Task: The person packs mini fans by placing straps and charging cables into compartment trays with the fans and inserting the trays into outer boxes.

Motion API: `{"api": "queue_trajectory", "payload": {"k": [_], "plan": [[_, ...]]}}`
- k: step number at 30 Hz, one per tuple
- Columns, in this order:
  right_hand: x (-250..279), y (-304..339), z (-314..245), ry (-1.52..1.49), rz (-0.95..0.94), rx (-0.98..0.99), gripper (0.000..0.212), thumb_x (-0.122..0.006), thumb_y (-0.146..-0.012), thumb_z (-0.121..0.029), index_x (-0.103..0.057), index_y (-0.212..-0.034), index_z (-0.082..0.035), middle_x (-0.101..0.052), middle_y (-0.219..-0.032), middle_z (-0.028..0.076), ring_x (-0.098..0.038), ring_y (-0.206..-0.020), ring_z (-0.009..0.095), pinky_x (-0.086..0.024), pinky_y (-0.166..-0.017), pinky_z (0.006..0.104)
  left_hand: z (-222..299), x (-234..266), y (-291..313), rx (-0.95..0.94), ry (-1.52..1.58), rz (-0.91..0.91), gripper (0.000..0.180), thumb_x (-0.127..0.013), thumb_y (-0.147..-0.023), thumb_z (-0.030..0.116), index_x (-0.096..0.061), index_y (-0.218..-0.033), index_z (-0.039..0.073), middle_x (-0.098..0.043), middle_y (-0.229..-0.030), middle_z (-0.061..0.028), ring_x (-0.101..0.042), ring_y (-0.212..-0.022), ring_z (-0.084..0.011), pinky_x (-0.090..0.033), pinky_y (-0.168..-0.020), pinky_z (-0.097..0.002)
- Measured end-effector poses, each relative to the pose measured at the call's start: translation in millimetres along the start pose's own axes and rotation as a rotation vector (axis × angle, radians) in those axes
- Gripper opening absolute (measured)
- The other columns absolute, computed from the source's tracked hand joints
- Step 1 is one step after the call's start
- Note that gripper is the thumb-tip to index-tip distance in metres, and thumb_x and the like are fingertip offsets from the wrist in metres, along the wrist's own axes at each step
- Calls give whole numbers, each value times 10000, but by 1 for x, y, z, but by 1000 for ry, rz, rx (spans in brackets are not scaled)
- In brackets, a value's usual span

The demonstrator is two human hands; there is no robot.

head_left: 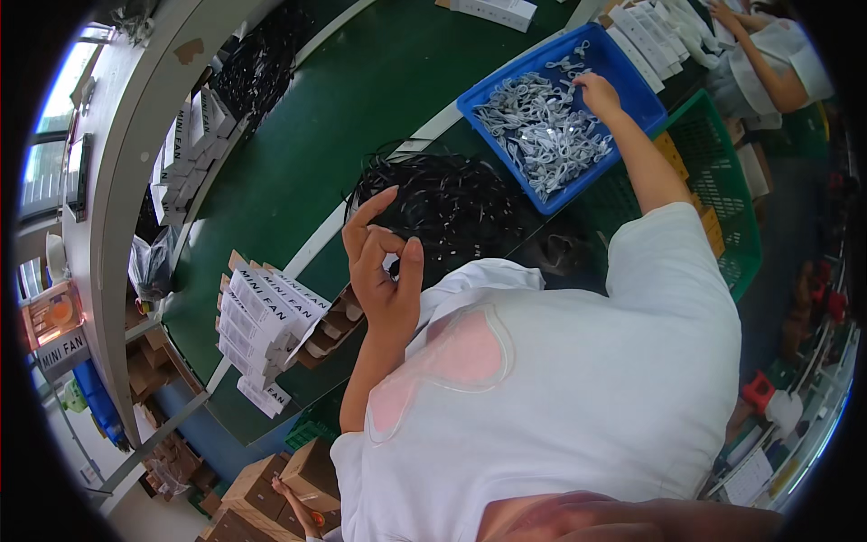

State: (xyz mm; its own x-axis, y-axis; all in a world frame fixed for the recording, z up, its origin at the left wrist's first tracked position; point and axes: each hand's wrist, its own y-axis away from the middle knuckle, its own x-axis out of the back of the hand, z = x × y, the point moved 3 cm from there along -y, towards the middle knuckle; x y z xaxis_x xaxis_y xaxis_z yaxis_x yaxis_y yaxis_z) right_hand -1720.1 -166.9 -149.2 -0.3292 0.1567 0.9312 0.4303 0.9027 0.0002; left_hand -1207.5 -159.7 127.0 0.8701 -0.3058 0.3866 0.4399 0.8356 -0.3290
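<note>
My right hand (598,94) reaches into a blue plastic bin (638,88), its fingertips pinched together at a small white cable near the far side. Looped white cables (553,135) lie heaped in that bin. Held up over the table's near edge, my left hand (381,280) has curled fingers, with the index finger raised. A small dark thing shows between its thumb and fingers, too hidden to name. Behind this hand spreads a pile of black cords or straps (452,210).
White printed boxes (266,316) stand in a carton at the left of the green table (271,203). More boxes (191,144) sit across it, beside another black pile (257,68). A green crate (736,194) borders the blue bin. Another person's arm (768,63) is at far right.
</note>
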Motion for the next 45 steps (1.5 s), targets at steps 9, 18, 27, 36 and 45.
{"api": "queue_trajectory", "payload": {"k": [9, 18, 27, 36, 45], "plan": [[-3, -7, -14, 502, 8, 65, 110, -538, -855, -32, -635, -904, -45, -640, -999, 128, -591, -1058, 310, -501, -887, 414, -11, -17, 15, 473, 761, -57, 161, -461, -1026, 150, -502, -916, 40, -492, -656, -21, -329, -497, -45, -281, -453, -201], [90, 96, -229, -1207, -452, 241, 339, -666, -896, -137, -628, -1196, 14, -686, -868, 64, -633, -791, 121, -495, -738, 249, -24, -11, 11, 415, 515, -73, 304, -497, -1027, 187, -440, -1286, 39, -557, -730, 10, -357, -530, -9, -256, -471, -165], [127, 174, -402, -1313, -476, 475, 175, -659, -863, -14, -637, -1021, 58, -669, -828, 85, -645, -727, 134, -507, -681, 260, -11, 16, 46, 293, 93, -156, 241, -473, -1030, 232, -582, -993, 20, -575, -696, -72, -535, -587, -120, -380, -539, -264], [135, 205, -466, -944, -440, 701, 82, -696, -832, 17, -654, -893, 50, -660, -780, 91, -649, -689, 143, -523, -636, 254, 7, 51, 99, -224, -432, -32, 96, -614, -876, 90, -578, -813, 28, -546, -679, -108, -565, -569, -305, -445, -519, -394], [121, 207, -488, -806, -666, 928, 123, -664, -839, -3, -633, -949, 42, -684, -827, 118, -673, -745, 171, -515, -655, 247, -1, 86, 110, -181, -525, 192, 190, -563, -927, 156, -575, -773, 46, -558, -667, -121, -546, -536, -318, -402, -482, -386]]}}
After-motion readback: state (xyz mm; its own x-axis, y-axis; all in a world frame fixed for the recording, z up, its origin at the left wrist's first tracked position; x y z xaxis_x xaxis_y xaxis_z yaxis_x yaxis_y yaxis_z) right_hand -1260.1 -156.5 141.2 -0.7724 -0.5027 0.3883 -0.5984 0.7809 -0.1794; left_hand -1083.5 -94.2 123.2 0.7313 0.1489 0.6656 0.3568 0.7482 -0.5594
